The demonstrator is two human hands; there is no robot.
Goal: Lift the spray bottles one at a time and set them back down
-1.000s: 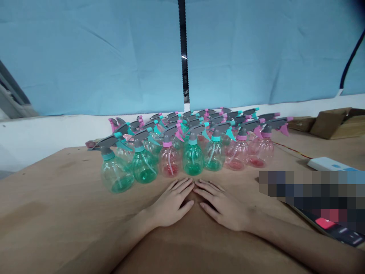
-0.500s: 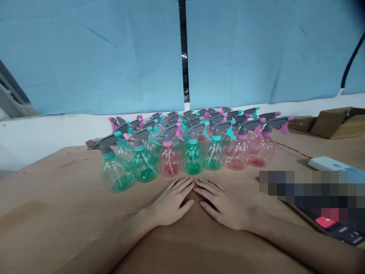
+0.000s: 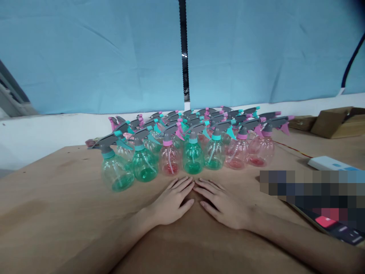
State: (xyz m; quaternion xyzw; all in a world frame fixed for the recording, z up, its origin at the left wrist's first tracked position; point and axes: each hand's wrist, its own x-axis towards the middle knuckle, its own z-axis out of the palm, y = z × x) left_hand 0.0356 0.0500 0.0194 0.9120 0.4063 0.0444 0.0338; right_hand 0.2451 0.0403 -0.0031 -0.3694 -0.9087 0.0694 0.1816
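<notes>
My left hand lies flat on the wooden table, palm down, holding nothing. Mirroring it, my right hand also rests flat, and the fingertips of both nearly meet. Just beyond them stand several round spray bottles in packed rows. In the front row, a pink spray bottle and a green spray bottle are nearest my fingertips. Another green spray bottle is at the left end, a pink one at the right. Their trigger heads are grey with teal or pink parts. Bottles farther back are partly hidden.
To the right lie a white box and a dark-screened device, partly blurred out. A thin cable runs to the white box. Open cardboard boxes stand at the back right. Behind the table hangs a blue cloth.
</notes>
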